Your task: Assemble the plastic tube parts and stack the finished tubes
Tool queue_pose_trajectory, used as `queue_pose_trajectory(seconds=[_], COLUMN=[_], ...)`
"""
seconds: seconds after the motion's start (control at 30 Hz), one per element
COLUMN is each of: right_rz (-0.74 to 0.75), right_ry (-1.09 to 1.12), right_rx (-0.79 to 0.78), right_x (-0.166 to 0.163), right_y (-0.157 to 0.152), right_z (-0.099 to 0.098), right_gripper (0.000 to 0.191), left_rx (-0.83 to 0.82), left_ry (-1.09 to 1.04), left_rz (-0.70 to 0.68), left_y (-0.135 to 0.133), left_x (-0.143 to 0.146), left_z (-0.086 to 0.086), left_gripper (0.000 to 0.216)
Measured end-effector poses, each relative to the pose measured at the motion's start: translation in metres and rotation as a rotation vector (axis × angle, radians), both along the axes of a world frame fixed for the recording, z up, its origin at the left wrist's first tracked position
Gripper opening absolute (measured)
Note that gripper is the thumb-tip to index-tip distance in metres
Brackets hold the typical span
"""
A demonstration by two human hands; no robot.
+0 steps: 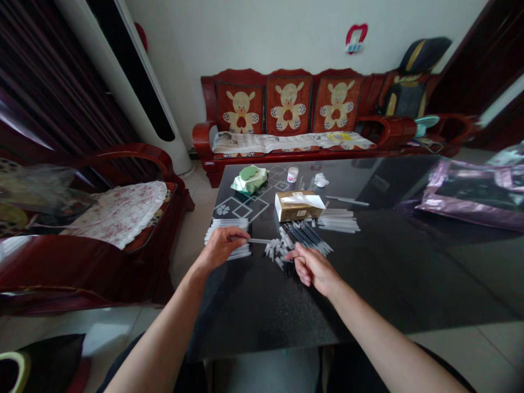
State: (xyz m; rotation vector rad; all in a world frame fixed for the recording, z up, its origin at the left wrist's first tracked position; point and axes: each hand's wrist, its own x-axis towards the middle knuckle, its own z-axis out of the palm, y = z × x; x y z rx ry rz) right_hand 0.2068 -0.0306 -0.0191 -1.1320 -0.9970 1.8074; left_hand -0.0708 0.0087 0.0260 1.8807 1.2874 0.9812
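Observation:
My left hand [224, 245] is closed in a pinch on a clear pen tube [258, 240], held level above a row of clear tubes [228, 236] at the black table's left edge. My right hand [311, 266] reaches toward a small heap of clear pen caps [277, 248], fingers curled; what they hold, if anything, is hidden. Beyond the caps lies a bundle of dark pen refills [306, 233]. More clear tubes [338, 221] lie to the right, next to a brown cardboard box [298, 205].
On the dark glass table [388, 273] stand a green wipes pack [249, 179], a small white cup [292, 174], crumpled paper [321, 179] and a purple plastic bag [475, 191] at the far right. Red wooden sofas stand behind [295, 109] and to the left [102, 218].

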Motion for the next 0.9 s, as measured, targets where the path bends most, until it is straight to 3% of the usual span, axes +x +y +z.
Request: queue_pose_trajectory(seconds=[0.17,0.3,0.57,0.77,0.9], right_rz=[-0.007,-0.012,-0.077,-0.399,-0.549], right_ry=[-0.023,-0.030,-0.004,-0.099,-0.420], right_rx=[-0.001,0.005,0.036,0.193,0.305], right_x=[0.001,0.001,0.017,0.060,0.086], right_y=[-0.002,-0.002,0.004,0.019,0.025], right_z=[-0.001,0.000,0.012,0.030,0.029], right_gripper=[0.049,0.048,0.044,0.037,0.034], left_rx=[0.119,0.109,0.094,0.068,0.166], left_ry=[0.263,0.395,0.507,0.543,0.506], left_rz=[0.272,0.401,0.392,0.376,0.374], left_y=[0.010,0.018,0.024,0.024,0.019], left_x=[-0.028,-0.048,-0.052,-0.052,-0.040], left_z=[0.001,-0.004,-0.021,-0.021,-0.013], left_gripper=[0.019,0.020,0.020,0.019,0.018])
